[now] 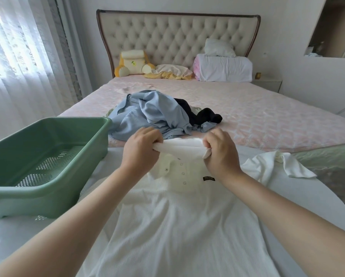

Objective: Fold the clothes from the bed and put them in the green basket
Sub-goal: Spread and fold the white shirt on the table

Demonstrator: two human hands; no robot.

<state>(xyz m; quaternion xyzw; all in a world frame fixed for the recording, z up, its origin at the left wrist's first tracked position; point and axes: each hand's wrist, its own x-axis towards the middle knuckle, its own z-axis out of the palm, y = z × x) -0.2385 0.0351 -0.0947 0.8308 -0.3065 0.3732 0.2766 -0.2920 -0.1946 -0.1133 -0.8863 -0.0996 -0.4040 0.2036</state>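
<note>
A white ribbed polo shirt (173,216) lies flat on the near end of the bed, its buttons and a small black label facing up. My left hand (140,150) and my right hand (220,151) each grip one end of its collar, which is bunched between them. One sleeve (271,166) spreads out to the right. Just beyond my hands lies a heap of light blue clothes (147,114) with a black garment (199,114) tucked against its right side. The green basket (46,126) stands on the bed at my left, and I see nothing inside it.
Pink quilted bedspread (257,116) covers the far half of the bed. At the tufted headboard (177,35) sit a yellow plush cushion (133,62), a folded white blanket (224,67) and a pillow. Curtains (22,56) hang at left; a bedside table (267,82) stands at right.
</note>
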